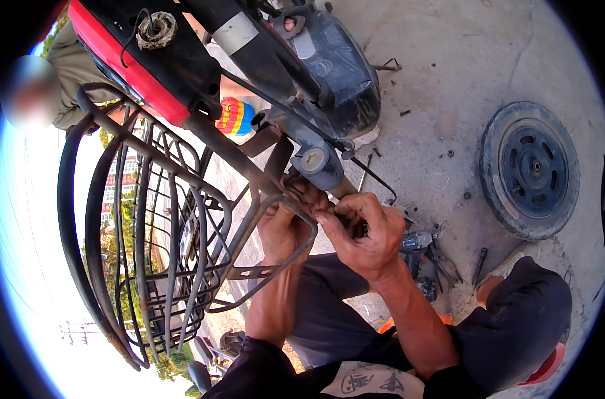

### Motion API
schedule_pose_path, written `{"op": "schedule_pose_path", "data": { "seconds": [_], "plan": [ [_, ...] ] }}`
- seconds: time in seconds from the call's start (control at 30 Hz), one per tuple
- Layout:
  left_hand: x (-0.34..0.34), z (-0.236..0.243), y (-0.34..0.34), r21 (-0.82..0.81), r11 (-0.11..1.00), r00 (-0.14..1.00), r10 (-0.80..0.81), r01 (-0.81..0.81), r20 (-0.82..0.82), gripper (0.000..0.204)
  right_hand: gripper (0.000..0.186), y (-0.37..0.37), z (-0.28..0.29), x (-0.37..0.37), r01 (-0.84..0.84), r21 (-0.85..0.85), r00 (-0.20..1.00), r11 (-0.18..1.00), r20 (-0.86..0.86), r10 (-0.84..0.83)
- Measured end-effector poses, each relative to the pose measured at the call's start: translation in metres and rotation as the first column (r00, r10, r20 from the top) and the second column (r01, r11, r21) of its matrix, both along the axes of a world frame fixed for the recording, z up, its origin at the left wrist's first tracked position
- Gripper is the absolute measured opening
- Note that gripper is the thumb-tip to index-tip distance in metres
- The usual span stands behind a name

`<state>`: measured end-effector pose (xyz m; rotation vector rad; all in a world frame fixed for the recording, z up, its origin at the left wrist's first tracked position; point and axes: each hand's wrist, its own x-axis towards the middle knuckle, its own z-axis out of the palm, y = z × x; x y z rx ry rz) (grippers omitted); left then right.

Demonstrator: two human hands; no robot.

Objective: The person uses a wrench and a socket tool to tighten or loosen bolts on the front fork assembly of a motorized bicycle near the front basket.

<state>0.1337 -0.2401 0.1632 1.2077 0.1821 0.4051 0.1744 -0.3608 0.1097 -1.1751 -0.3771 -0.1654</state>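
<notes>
My left hand (282, 229) reaches up behind a bent tube of the black wire basket (172, 256), its fingers curled and partly covered by the frame. Close beside it, my right hand (372, 239) has thumb and fingers pinched together. The fingertips of both hands meet just below the grey-blue metal housing (319, 163) and metal tube (345, 189) of a two-wheeled vehicle's front end. Whatever sits between the fingers is too small or hidden to name. A thin black cable (372, 174) runs past the housing on its right.
A detached wheel with tyre (530, 169) lies on the concrete at right. Nearer are a power drill (419, 241) and a dark rod-shaped tool (480, 265). Red-and-black bodywork (139, 63) fills the upper left, with another person (83, 73) beyond it.
</notes>
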Motion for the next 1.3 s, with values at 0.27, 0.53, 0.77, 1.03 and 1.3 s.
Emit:
{"op": "schedule_pose_path", "data": {
  "seconds": [0.27, 0.53, 0.77, 1.03, 1.3],
  "plan": [
    [0.001, -0.002, 0.006, 0.137, 0.99, 1.0, -0.021, 0.018, 0.019, 0.026, 0.026, 0.002, -0.002, 0.0, 0.027, -0.019, 1.0, 0.999, 0.005, -0.026],
    [-0.001, -0.001, 0.014, 0.257, 0.964, 0.996, -0.059, 0.073, -0.06, 0.035, 0.022, 0.0, 0.002, 0.0, -0.004, -0.002, 0.999, 1.0, -0.041, 0.004],
    [0.001, -0.001, 0.008, 0.175, 0.983, 0.999, -0.045, 0.048, -0.025, 0.032, 0.019, -0.002, 0.002, -0.002, -0.034, -0.022, 0.997, 0.999, -0.074, 0.032],
    [-0.005, -0.004, 0.009, 0.1, 0.995, 0.999, -0.026, 0.028, -0.03, 0.024, 0.028, -0.008, 0.01, 0.005, 0.077, -0.11, 0.995, 0.991, 0.066, -0.07],
    [-0.005, -0.003, 0.002, 0.177, 0.984, 1.0, 0.006, -0.004, -0.013, 0.02, 0.081, -0.011, 0.019, 0.028, 0.142, -0.214, 0.988, 0.966, 0.096, -0.124]
  ]
}}
